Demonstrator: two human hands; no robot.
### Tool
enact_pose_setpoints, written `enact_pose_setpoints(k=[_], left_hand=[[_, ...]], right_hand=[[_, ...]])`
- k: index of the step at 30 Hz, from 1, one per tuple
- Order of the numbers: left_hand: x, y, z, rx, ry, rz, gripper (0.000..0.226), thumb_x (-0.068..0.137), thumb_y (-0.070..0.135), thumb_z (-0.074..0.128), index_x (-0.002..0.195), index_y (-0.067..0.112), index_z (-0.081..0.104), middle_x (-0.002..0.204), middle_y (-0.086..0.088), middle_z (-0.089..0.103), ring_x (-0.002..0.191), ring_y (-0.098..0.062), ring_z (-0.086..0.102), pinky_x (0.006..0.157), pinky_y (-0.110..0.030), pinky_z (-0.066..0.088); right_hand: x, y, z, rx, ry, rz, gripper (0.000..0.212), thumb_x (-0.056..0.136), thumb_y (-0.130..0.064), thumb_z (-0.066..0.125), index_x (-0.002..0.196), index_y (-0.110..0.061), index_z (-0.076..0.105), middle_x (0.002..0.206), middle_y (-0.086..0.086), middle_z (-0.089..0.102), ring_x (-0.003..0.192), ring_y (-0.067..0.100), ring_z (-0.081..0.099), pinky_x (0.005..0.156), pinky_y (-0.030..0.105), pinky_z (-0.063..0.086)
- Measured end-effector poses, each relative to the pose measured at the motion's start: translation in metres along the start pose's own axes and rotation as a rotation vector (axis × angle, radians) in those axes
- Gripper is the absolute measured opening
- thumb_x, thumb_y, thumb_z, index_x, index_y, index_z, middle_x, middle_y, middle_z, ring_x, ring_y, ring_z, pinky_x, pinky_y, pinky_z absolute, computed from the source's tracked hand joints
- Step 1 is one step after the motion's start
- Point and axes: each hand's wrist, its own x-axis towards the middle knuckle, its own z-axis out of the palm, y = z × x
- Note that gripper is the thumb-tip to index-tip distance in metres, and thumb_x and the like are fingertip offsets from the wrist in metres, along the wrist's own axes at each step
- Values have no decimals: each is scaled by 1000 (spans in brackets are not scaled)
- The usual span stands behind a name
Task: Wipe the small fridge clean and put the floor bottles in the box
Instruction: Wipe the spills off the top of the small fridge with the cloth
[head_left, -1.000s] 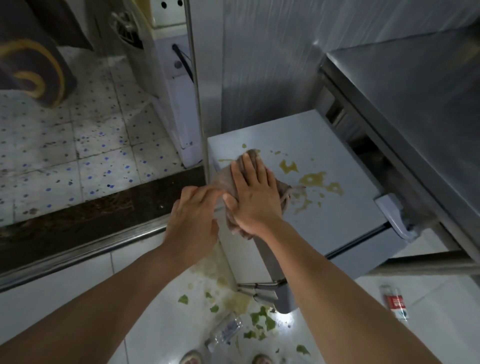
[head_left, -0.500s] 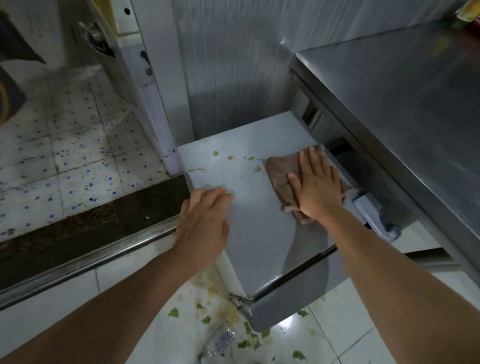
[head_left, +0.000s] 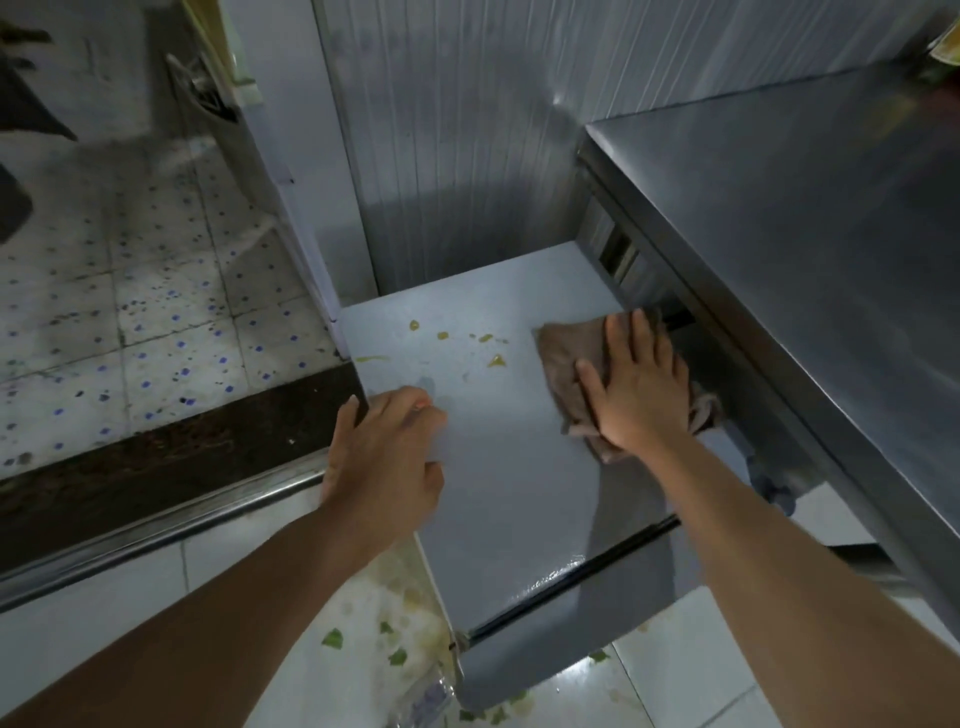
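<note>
Where the small fridge (head_left: 498, 467) stands low between a doorway threshold and a stainless steel counter (head_left: 810, 249), its flat grey top fills the middle of the view. Right hand (head_left: 641, 387): laid flat, fingers straight and slightly spread, pressing a brown cloth (head_left: 563, 358) onto the far right part of the fridge top, close under the counter's edge; the cloth is crumpled, its near end bunched below the wrist. Left hand (head_left: 387, 449): resting on the near left edge of the fridge top, fingers loosely bent over the surface, thumb down the side, holding nothing apart from the edge it rests on. Yellowish smears (head_left: 496, 360): several small spots on the far left part of the top, apart from the cloth. The near part of the top looks unmarked and carries a faint wet sheen by the front edge. Fridge door (head_left: 561, 660): its upper edge shows below the top, with a dark seam between them. White floor tiles (head_left: 691, 670): below the fridge, strewn with green leaf scraps (head_left: 332, 638) and pale stains. Clear plastic item (head_left: 423, 701): lying on the tiles at the bottom edge, possibly a bottle, too cut off to be sure. Beyond the dark threshold (head_left: 156, 467), a speckled tile floor (head_left: 156, 322) with blue dots. Ribbed metal wall panel (head_left: 457, 130) behind the fridge.
</note>
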Motion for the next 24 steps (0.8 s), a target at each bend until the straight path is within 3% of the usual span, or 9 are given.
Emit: enact_pose_setpoints(k=[3, 6, 12, 14, 17, 20, 24], left_hand=[[3, 0, -1, -53, 35, -14, 43, 75, 24, 62, 118, 23, 57, 126, 6, 48, 119, -17, 45, 108, -48, 19], [15, -4, -3, -87, 96, -55, 46, 71, 23, 66, 117, 21, 58, 126, 4, 52, 118, -20, 48, 105, -47, 26], [46, -22, -8, -32, -64, -187, 78, 73, 54, 65, 140, 28, 34, 153, 7, 21, 137, -20, 17, 110, -49, 16], [49, -26, -7, -19, -93, -194, 85, 71, 62, 63, 142, 30, 29, 154, 9, 18, 138, -19, 14, 112, -51, 14], [51, -29, -5, -12, -77, -188, 89, 67, 66, 64, 141, 31, 30, 153, 10, 20, 138, -18, 16, 111, -52, 14], [54, -31, -5, -23, -62, -183, 89, 65, 66, 65, 140, 31, 32, 150, 9, 24, 137, -18, 18, 110, -54, 12], [51, -33, -5, -19, -56, -170, 89, 64, 66, 66, 138, 31, 34, 148, 8, 28, 135, -20, 21, 109, -56, 11]], right_hand=[[39, -4, 0, 23, 3, 5, 70, 95, -56, 21, 151, -17, 8, 158, 13, 11, 142, 38, 14, 114, 53, 19], [49, -26, 0, 17, 5, -38, 68, 96, -55, 17, 152, -18, 4, 159, 13, 3, 144, 39, 7, 116, 52, 11], [13, -51, 5, 56, -27, -391, 69, 91, -60, 10, 152, -28, 3, 160, 1, -4, 147, 24, -5, 117, 43, 2], [27, -35, 2, 35, -6, -374, 69, 92, -59, 9, 152, -25, 4, 160, 1, -3, 147, 23, -3, 117, 43, 4], [66, -19, -3, 26, 14, -198, 67, 97, -54, 13, 152, -18, 2, 160, 9, -1, 146, 32, 2, 117, 49, 10], [85, -41, -4, 55, 31, -108, 62, 99, -47, 21, 152, -18, 6, 159, 14, 1, 145, 38, 4, 117, 54, 10], [41, -96, 6, 44, 24, -374, 61, 96, -51, 15, 151, -26, 1, 159, 10, -4, 146, 34, -5, 118, 51, 5]])
